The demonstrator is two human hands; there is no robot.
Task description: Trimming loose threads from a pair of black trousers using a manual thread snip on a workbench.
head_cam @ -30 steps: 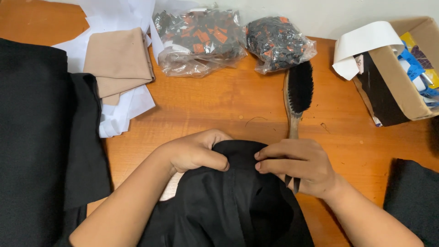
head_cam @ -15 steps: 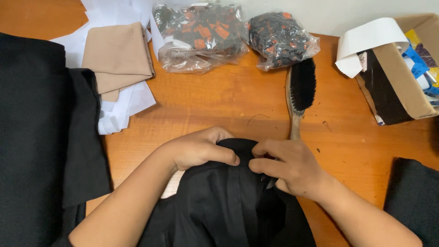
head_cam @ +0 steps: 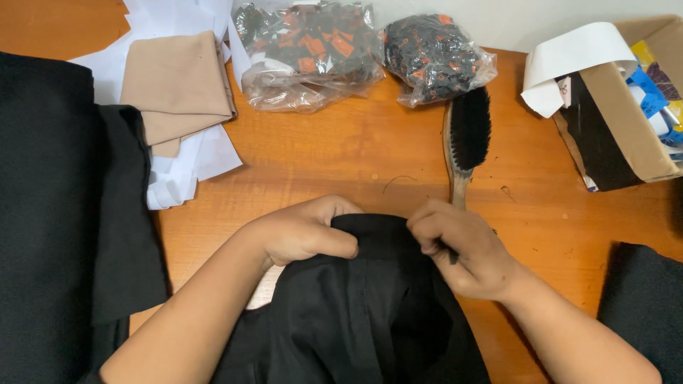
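Both hands gripping a black garment at the counter's near edge.
We see the left hand (head_cam: 306, 238) and right hand (head_cam: 462, 249) pinching the black garment (head_cam: 356, 320) top edge, which runs left-right between them; its length trails toward us over the counter (head_cam: 341, 156).

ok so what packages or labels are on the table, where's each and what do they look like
Clear plastic bag: top centre, crumpled, full of small black and orange pieces.
Second clear bag: to its right, rounder, same contents.
Cardboard box: right edge, open, brown, with blue and yellow items inside.
White paper strip: curled over the box's left edge.
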